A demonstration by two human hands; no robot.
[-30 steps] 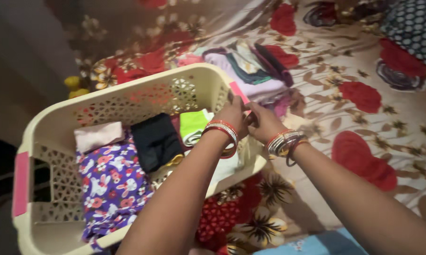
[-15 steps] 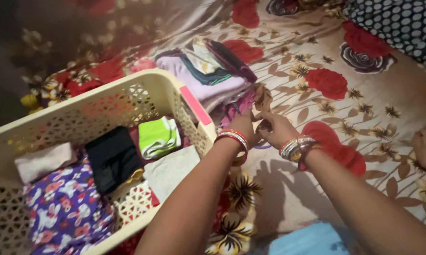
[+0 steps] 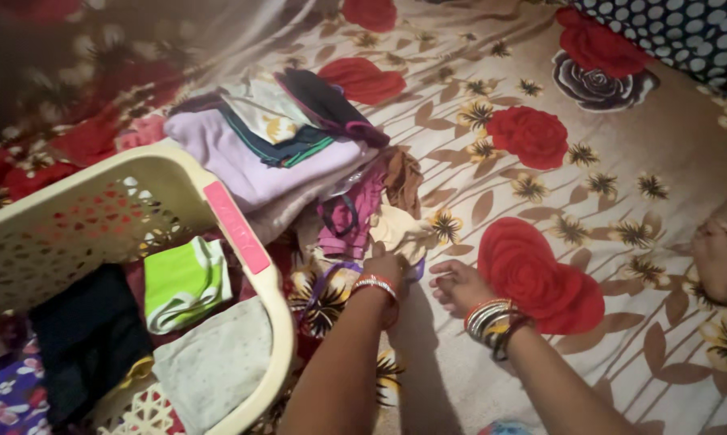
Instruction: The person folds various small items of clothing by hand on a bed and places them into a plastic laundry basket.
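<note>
Now, far left: cream laundry basket (image 3: pixel 243 242) with a pink handle, closer to the camera than half a second ago; inside lie a black garment (image 3: pixel 86 338), a folded green cloth (image 3: pixel 182 282) and a grey cloth (image 3: pixel 214 362). Behind it, a stack of folded clothes (image 3: pixel 275 145) on the floral bedsheet (image 3: pixel 541 137). The hands have dropped from raised, held together, to the sheet. Left hand (image 3: pixel 385 266), bangled, fingers pressed on a small pile of loose garments (image 3: pixel 371 213), touching its cream piece; whether it grips, cannot tell. Right hand (image 3: pixel 458 283) just beside, fingers loosely curled, holding nothing. Far right edge: a bare foot (image 3: pixel 719 262).
</note>
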